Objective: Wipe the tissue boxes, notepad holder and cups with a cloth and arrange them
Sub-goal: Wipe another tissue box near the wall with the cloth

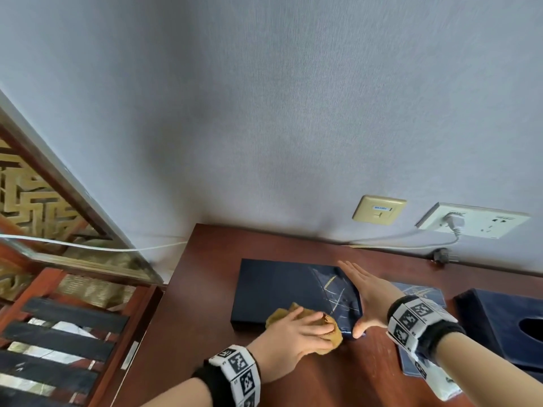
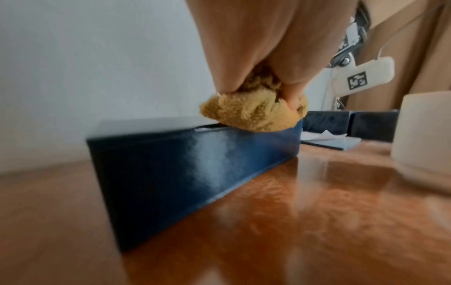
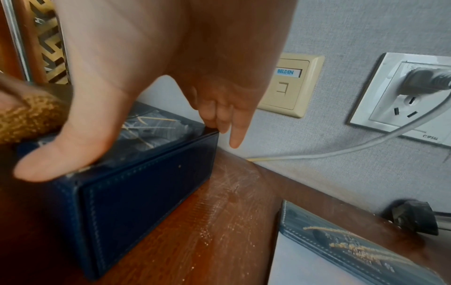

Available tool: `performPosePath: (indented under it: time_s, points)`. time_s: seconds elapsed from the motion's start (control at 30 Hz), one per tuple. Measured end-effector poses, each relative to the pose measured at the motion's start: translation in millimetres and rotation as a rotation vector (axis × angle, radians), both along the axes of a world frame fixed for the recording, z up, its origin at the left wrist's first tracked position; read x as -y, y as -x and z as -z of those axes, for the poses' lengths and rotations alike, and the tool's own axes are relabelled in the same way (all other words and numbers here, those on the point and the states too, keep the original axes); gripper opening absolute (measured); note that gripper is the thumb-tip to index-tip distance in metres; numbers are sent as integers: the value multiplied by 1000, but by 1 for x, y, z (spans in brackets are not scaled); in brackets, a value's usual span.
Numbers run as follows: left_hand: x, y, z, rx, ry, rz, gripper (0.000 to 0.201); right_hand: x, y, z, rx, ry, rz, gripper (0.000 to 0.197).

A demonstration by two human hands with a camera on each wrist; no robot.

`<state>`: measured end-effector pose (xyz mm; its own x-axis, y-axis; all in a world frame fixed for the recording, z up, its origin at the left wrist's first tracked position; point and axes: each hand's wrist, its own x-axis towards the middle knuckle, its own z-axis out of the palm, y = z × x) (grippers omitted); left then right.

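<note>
A dark blue tissue box [image 1: 279, 289] lies on the brown wooden table [image 1: 202, 318]. My left hand [image 1: 288, 333] grips a bunched yellow-brown cloth [image 2: 253, 115] and presses it on the box's near right top corner. My right hand [image 1: 364, 295] lies flat with straight fingers against the box's right end, its thumb on the near corner. Just right of that hand a flat blue notepad holder [image 3: 341, 241] lies partly under my wrist. A second dark blue tissue box [image 1: 499, 324] stands at the right edge. A pale cup [image 2: 424, 133] shows only in the left wrist view.
The wall is close behind the box, with a beige data socket [image 1: 379, 210] and a white power outlet [image 1: 473, 223] whose grey cord runs along the table's back edge. A black plug [image 1: 440, 255] lies there. The table ends at the left, beside a carved wooden frame [image 1: 44, 207].
</note>
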<state>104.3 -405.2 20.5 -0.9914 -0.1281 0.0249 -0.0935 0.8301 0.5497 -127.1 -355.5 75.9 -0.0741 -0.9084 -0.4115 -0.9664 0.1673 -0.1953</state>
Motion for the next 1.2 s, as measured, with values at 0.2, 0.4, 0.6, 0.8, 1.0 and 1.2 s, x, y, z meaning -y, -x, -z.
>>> performPosePath:
  time_s: [0.2, 0.4, 0.6, 0.8, 1.0, 1.2]
  points:
    - [51, 22, -30, -347, -385, -542, 50, 0, -1, -3, -3, -13, 16, 143]
    - [32, 60, -6, 116, 136, -492, 57, -1, -1, -1, 14, 3, 16, 143]
    - [-28, 55, 9, -29, 93, -222, 41, 0, -1, 0, 5, -36, -6, 142]
    - [7, 36, -33, 65, 67, -231, 69, -6, 1, -2, 9, -119, 14, 127]
    - [13, 4, -12, 498, 194, -489, 84, 5, -9, -24, 155, 29, 216, 63]
    - [6, 11, -17, 315, -74, -605, 105, 23, -85, -27, 246, -68, 94, 45]
